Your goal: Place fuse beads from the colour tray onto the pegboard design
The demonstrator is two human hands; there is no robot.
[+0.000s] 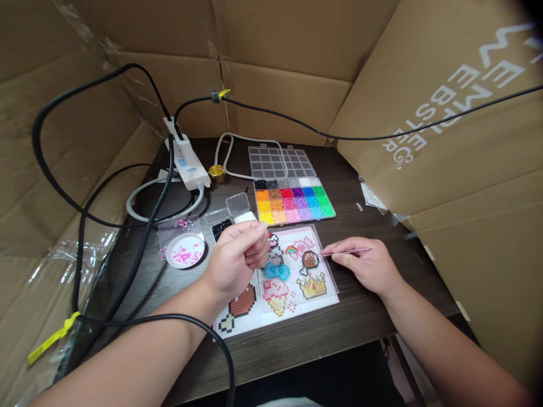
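Pinched in my right hand is a pair of slim tweezers, its tip pointing left over the brown bead figure. My left hand is closed in a fist above the pattern sheet; whatever its fingers hold, if anything, is hidden. Beneath both hands lies the pattern sheet with a clear pegboard over part of it. Pixel designs show on it: a crown, a pink ice cream cone, a blue bow and a brown drumstick.
Behind the sheet stands an open bead box of many colours. Left are a white dish of pink beads, small containers of black beads and white beads, and a power strip. A black cable crosses over my left forearm. Cardboard walls surround the table.
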